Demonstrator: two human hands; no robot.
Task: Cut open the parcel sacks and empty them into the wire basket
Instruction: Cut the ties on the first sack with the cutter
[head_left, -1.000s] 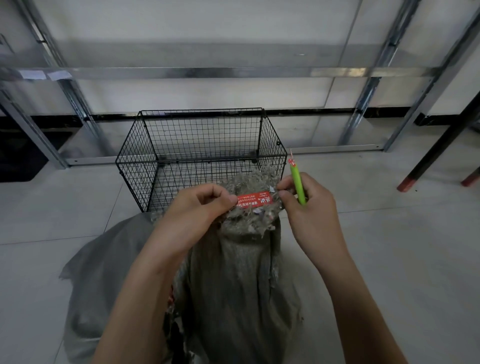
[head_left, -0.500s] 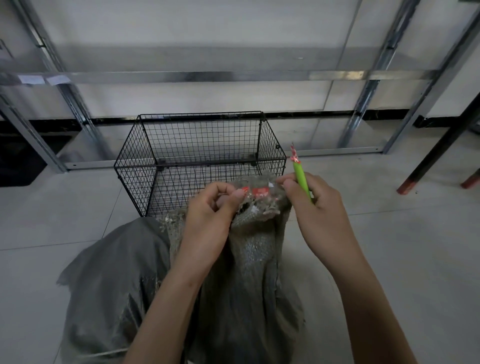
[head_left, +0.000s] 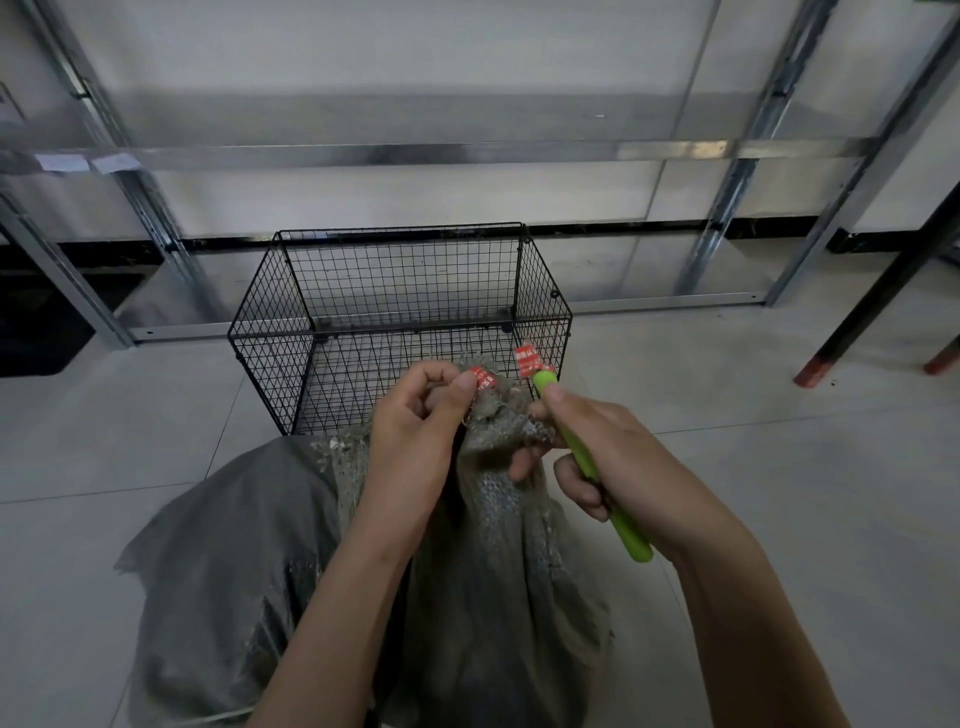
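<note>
A grey woven parcel sack (head_left: 498, 561) stands on the floor just in front of me, its frayed neck bunched up between my hands. My left hand (head_left: 415, 415) pinches the neck where a piece of red tape (head_left: 484, 378) sticks out. My right hand (head_left: 602, 447) grips a green-handled cutter (head_left: 592, 467), and another piece of red tape (head_left: 527, 360) sticks to its tip. The black wire basket (head_left: 400, 327) sits on the floor right behind the sack, with nothing in it.
A second grey sack (head_left: 223, 561) lies slumped at the left, against the first. Metal shelf uprights and rails (head_left: 415, 153) run along the wall behind the basket. A dark table leg with a red foot (head_left: 852, 332) stands at the right on the tiled floor.
The red tape around the neck has parted: one piece stays under my left thumb, the other sits on the cutter tip. My right hand has slid down and tilted the cutter.
</note>
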